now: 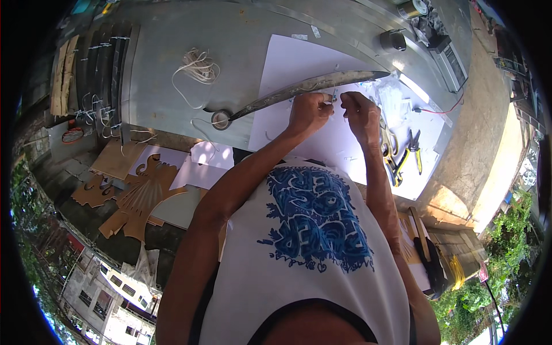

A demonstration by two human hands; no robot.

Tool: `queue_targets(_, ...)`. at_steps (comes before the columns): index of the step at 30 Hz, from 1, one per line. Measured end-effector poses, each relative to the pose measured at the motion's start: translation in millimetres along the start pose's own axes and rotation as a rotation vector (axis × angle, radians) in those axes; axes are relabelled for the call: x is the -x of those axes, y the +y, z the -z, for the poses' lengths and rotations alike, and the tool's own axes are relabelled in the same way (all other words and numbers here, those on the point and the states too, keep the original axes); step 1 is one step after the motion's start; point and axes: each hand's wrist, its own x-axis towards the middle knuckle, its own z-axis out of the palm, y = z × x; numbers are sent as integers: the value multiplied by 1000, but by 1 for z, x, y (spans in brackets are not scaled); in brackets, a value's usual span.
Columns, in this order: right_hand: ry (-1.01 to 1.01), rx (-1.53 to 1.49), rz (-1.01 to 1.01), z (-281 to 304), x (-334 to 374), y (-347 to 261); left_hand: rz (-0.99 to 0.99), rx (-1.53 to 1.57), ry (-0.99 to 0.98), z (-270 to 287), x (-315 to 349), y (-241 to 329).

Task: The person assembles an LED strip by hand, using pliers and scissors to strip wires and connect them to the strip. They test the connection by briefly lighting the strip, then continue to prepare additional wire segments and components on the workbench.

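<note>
My left hand is closed in a pinch over a white sheet, just below a long, dark curved strip. A tiny bluish-white piece shows at its fingertips, too small to name. Close by on the right, my right hand also has its fingers pinched together; what they hold, if anything, I cannot make out. The strip tapers to a point at its right end, and pale lines run along it. At its left end sits a roll of tape. Scissors and yellow-and-black pliers lie right of my right hand.
A loose bundle of white wire lies on the grey metal table. Clear plastic bags, a dark round container and a box-shaped device stand at the right. Dark strips line the left edge; brown cut-out shapes lie below.
</note>
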Motion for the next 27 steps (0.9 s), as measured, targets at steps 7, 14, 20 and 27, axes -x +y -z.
queue_targets(7, -106, -62, -97, -8, -20, 3, -39, -98, -47, 7, -1, 1)
queue_targets(14, -337, -540, -254, 1, -26, 23, 223, 137, -210, 18, -6, 7)
queue_targets(20, -119, 100, -5, 4, -19, 44, 298, 267, -270, 20, -3, 26)
queue_targets(27, 4, -154, 107, 17, 28, 15, 381, 537, -343, 17, -3, 33)
